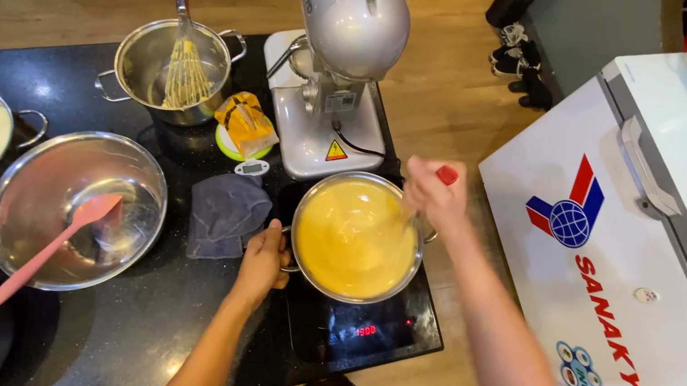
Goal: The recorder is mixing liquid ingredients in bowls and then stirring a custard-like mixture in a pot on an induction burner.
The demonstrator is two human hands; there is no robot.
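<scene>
Steel pot point(357, 237) of yellow batter: left hand point(262, 260) grips its handle, right hand point(432, 195) clenches red-tipped whisk point(446, 175).

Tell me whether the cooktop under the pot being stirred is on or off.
On. The induction cooktop shows lit red digits on its front panel, just below the pot of yellow mixture.

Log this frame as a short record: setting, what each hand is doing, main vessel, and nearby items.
setting: black countertop beside a white chest freezer
left hand: grips the side handle of the steel pot of yellow batter
right hand: closed on a red-handled utensil whose working end dips into the batter, blurred
pot base: sits on a black induction hob with a lit red display
nearby: grey cloth, silver stand mixer, large empty steel bowl with pink spatula, steel pot with whisk
</scene>
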